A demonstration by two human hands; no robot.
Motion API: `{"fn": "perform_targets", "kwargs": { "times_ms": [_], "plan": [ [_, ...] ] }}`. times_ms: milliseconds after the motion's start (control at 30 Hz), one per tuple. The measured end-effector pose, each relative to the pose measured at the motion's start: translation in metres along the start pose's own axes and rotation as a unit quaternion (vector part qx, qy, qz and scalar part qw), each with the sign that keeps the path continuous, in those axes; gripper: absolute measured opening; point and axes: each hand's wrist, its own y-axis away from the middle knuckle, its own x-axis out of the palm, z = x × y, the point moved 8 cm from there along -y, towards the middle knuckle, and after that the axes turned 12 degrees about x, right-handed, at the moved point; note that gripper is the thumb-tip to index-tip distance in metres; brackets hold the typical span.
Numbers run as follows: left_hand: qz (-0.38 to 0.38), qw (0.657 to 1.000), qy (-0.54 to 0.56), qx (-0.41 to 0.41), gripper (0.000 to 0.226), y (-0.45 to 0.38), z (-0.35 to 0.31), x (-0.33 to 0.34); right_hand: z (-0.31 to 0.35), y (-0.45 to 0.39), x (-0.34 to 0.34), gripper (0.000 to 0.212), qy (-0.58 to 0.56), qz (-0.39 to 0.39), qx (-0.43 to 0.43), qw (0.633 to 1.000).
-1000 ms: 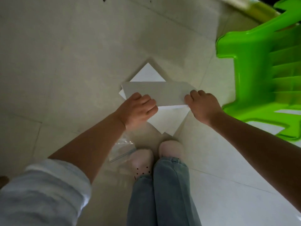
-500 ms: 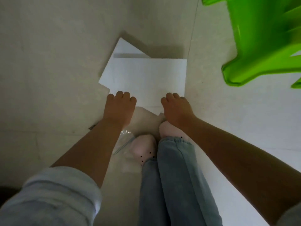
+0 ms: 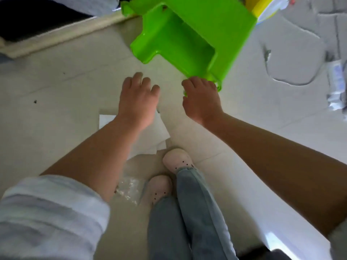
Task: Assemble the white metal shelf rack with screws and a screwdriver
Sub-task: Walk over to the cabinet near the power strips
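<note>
Flat white metal shelf panels (image 3: 150, 136) lie stacked on the tiled floor, partly hidden under my left forearm. My left hand (image 3: 137, 102) hovers above their far edge with fingers relaxed and nothing in it. My right hand (image 3: 201, 98) is at the near corner of a green plastic stool (image 3: 187, 34). Its fingers curl over that corner, and a sliver of green shows between thumb and forefinger. A clear plastic bag (image 3: 127, 188) with small parts lies by my feet. No screwdriver is in view.
My feet in pale slippers (image 3: 178, 162) stand just behind the panels. A pale raised threshold (image 3: 56, 34) runs across the upper left. Plastic packaging (image 3: 336, 85) lies at the right edge, and a yellow and white item (image 3: 262, 6) sits behind the stool.
Both hands have left the white panels, which now lie flat on the floor. The hands moved forward toward the green stool, and the right one reached its corner.
</note>
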Motion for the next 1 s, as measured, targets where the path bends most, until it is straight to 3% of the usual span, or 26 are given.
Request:
{"fn": "perform_targets", "kwargs": {
  "times_ms": [133,433,567,767,933,1000],
  "plan": [
    [-0.087,0.990,-0.034,0.107,0.013,-0.035,-0.063,-0.082,-0.069,0.032,-0.072,0.043,-0.046,-0.054,0.102,0.992],
    [-0.119,0.937,-0.100,0.314,0.016,-0.060,-0.278,-0.213,-0.248,0.219,-0.182,0.048,-0.093,-0.156,0.344,0.921],
    [-0.107,0.913,-0.103,0.380,0.027,-0.067,-0.396,-0.271,-0.334,0.304,-0.212,0.045,-0.103,-0.187,0.427,0.878],
    [-0.054,0.911,-0.054,0.406,0.025,-0.078,-0.574,-0.338,-0.463,0.414,-0.262,0.044,-0.106,-0.242,0.490,0.831],
    [-0.097,0.897,-0.037,0.430,0.028,-0.091,-0.702,-0.397,-0.564,0.491,-0.310,0.042,-0.074,-0.251,0.508,0.820],
    [-0.147,0.883,-0.033,0.444,0.026,-0.098,-0.742,-0.419,-0.598,0.515,-0.327,0.042,-0.062,-0.251,0.520,0.814]
  ]
}}
